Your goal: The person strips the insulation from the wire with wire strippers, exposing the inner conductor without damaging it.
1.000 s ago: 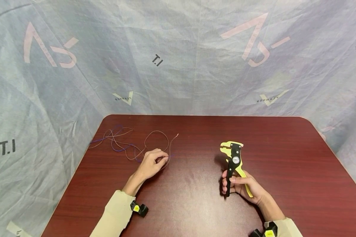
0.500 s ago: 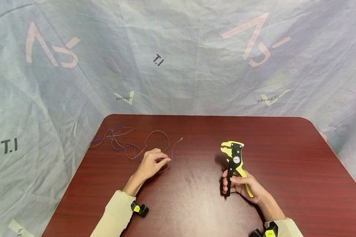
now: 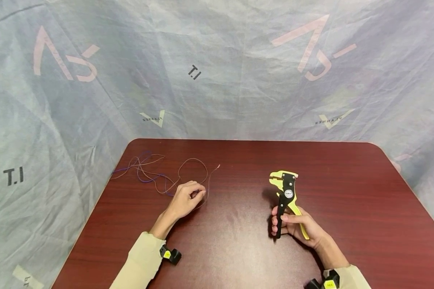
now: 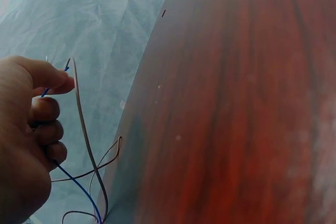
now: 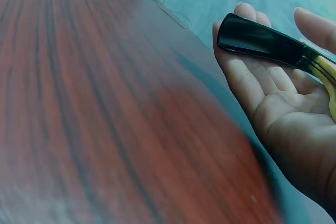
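My left hand point(image 3: 185, 197) is at the left-centre of the table, pinching a blue wire point(image 4: 76, 182) between thumb and index finger, with the other fingers curled. A thin brown wire point(image 4: 84, 124) arcs past the fingertips; whether they also grip it, I cannot tell. Its bare-looking end stands up beyond the hand in the head view. In my right hand point(image 3: 304, 228) is a yellow and black wire stripper point(image 3: 288, 192), held by its handles with the head pointing away from me. The right wrist view shows the black handle point(image 5: 262, 40) lying across the fingers.
Loose loops of brown and blue wire point(image 3: 155, 174) trail over the left part of the dark red wooden table point(image 3: 238, 249). Grey printed cloth point(image 3: 217, 100) hangs behind the table and along its sides.
The left fingertips and the brown wire's end swung slightly right, then back left. My right hand with the wire stripper has stayed almost still.
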{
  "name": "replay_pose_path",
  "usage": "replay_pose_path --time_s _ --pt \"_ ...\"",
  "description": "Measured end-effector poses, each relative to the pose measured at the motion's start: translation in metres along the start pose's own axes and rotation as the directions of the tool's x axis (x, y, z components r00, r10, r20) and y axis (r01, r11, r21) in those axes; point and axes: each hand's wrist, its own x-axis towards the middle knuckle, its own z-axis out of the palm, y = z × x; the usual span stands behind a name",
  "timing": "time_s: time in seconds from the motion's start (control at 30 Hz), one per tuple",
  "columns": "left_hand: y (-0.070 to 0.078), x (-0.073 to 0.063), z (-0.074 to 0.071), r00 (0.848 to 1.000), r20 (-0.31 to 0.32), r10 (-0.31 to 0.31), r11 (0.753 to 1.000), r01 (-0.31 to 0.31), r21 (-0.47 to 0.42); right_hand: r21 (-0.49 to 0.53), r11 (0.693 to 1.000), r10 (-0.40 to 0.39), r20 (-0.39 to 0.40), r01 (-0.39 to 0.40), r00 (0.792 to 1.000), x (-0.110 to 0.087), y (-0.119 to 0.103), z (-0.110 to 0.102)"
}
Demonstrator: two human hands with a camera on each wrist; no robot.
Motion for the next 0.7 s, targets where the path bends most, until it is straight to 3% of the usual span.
replay_pose_path --time_s 0.27,0.7 --pt "0.002 0.001 -0.001 1.000 -0.026 0.012 0.999 -0.010 0.051 -0.031 1.000 0.000 0.017 0.001 1.000 0.009 -0.004 0.008" --pt "0.013 0.004 -0.002 1.000 0.009 0.029 0.998 -0.029 -0.059 -0.020 1.000 -0.009 0.084 0.011 0.996 0.034 -0.001 0.025"
